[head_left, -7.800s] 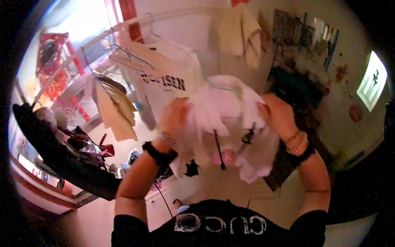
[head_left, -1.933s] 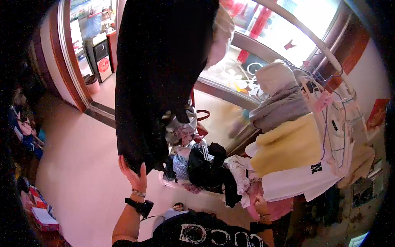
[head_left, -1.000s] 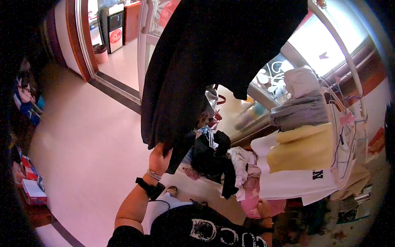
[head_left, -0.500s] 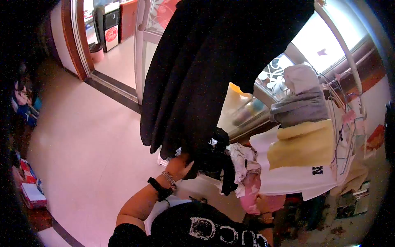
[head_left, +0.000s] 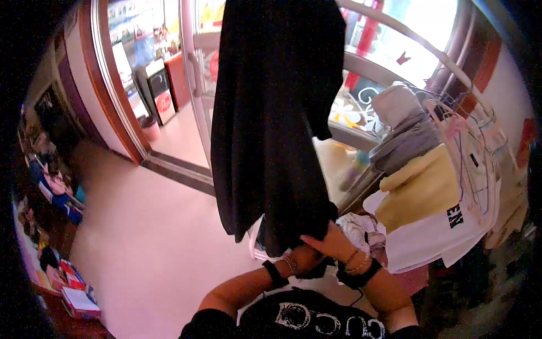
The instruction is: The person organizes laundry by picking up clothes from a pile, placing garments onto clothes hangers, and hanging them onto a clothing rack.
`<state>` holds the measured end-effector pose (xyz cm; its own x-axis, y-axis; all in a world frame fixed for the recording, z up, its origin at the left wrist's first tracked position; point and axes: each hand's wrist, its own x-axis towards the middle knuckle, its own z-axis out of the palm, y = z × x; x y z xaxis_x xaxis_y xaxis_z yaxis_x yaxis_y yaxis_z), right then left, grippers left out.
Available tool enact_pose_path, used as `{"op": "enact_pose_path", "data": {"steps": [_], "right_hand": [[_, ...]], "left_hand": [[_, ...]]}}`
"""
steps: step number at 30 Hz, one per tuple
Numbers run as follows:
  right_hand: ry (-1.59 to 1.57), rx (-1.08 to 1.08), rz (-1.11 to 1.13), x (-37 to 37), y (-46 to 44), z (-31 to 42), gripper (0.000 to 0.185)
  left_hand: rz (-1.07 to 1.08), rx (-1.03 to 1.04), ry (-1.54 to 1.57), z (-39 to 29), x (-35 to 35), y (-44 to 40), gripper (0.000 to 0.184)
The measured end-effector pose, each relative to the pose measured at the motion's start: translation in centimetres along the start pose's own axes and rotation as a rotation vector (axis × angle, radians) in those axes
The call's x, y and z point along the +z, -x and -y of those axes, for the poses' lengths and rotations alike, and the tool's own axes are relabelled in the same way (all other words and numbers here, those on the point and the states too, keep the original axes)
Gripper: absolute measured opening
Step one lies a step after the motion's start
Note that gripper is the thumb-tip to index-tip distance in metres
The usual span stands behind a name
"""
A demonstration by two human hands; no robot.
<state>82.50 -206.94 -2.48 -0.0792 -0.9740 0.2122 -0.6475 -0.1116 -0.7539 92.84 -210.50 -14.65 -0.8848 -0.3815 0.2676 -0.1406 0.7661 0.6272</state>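
Black garment [head_left: 271,124] hangs directly ahead of the person, its long axis close to vertical in the view. The upper end runs past the top edge, so its support is not visible. The lower end drops to hand level; the bulk of the cloth therefore lies ahead of and above both hands, with only the hem region in reach of the fingers.

Left hand [head_left: 306,259]: positioned at the lower end, partly covered by the other hand. Right hand [head_left: 334,244]: positioned across the lower right part of the hem, against the dark cloth. The two overlap in the view, and neither is clearly nearer to the garment. Finger closure: cannot be determined for either hand, because the dark fabric and the overlap conceal the fingertips.

Adjacent items: crumpled pale cloth [head_left: 361,229] lies just beside the right hand, on its outer side. Yellow garment [head_left: 420,183] and white shirt [head_left: 418,246] are located further right, apart from both hands.
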Motion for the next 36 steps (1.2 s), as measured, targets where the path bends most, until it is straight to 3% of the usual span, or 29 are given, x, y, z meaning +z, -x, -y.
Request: {"op": "enact_pose_path", "data": {"steps": [1, 2, 3, 4, 5, 7, 12, 13, 15, 16, 17, 19, 21, 23, 31, 33, 34, 36], "right_hand": [[0.009, -0.020, 0.022, 0.9, -0.7, 0.8, 0.050], [0.001, -0.023, 0.002, 1.7, -0.9, 1.6, 0.050], [0.020, 0.031, 0.185, 2.6, -0.9, 2.2, 0.046], [0.033, 0.092, 0.370, 3.6, -0.6, 2.8, 0.043], [-0.087, -0.116, 0.285, 4.6, -0.3, 3.4, 0.042], [0.045, -0.208, 0.394, 6.2, -0.3, 3.9, 0.040], [0.109, -0.630, 0.323, 8.9, -0.4, 5.2, 0.035], [0.096, -0.620, 0.314, 8.4, -0.5, 5.0, 0.035], [0.072, -0.492, 0.510, 6.9, -0.4, 4.0, 0.044], [0.130, -0.379, 0.620, 6.0, -0.7, 3.4, 0.048], [0.116, -0.351, 0.567, 5.6, -0.7, 2.2, 0.045], [0.154, -0.218, 0.600, 4.0, -0.4, 0.6, 0.041], [0.170, -0.195, 0.569, 3.8, -0.2, -1.8, 0.037], [0.082, -0.192, 0.527, 3.8, 0.2, -3.8, 0.037], [-0.003, -0.139, 0.456, 2.9, 2.1, -5.7, 0.035], [-0.015, -0.159, 0.454, 2.3, 2.2, -5.9, 0.034], [-0.022, -0.157, 0.442, 2.3, 2.4, -6.3, 0.034], [-0.013, -0.106, 0.448, 1.7, 2.4, -6.2, 0.033]], "left_hand": [[-0.143, 0.147, -0.114, 0.8, 0.9, 0.5, 0.039], [-0.150, 0.146, -0.069, 0.8, 0.5, 1.2, 0.039], [-0.153, 0.113, -0.005, 1.3, -0.1, 2.0, 0.038], [-0.140, 0.030, 0.092, 1.8, -0.6, 3.1, 0.038], [-0.158, -0.075, 0.205, 2.4, -0.8, 4.2, 0.038], [-0.256, -0.279, 0.456, 4.0, -1.4, 7.0, 0.038], [-0.890, -0.448, 0.927, 9.2, -3.8, 15.4, 0.038], [-1.029, -0.475, 0.926, 10.3, -4.8, 17.0, 0.038], [-1.246, -0.822, 0.746, 11.1, -8.5, 19.6, 0.037], [-1.443, -0.900, 0.759, 10.0, -10.6, 19.8, 0.036], [-1.644, -0.971, 0.765, 8.8, -12.9, 19.7, 0.035], [-1.601, -0.785, 0.767, 8.0, -16.1, 21.8, 0.035], [-1.670, -0.776, 0.663, 10.5, -18.2, 24.7, 0.035], [-1.829, -0.645, 0.860, 11.3, -20.1, 26.4, 0.037], [-1.876, -0.797, 0.725, 13.7, -19.6, 26.3, 0.039], [-1.806, -0.914, 0.745, 10.0, -19.6, 22.8, 0.037], [-1.861, -0.777, 0.711, 12.0, -18.7, 23.7, 0.037], [-1.825, -0.756, 0.720, 12.8, -18.0, 24.4, 0.036]]}}
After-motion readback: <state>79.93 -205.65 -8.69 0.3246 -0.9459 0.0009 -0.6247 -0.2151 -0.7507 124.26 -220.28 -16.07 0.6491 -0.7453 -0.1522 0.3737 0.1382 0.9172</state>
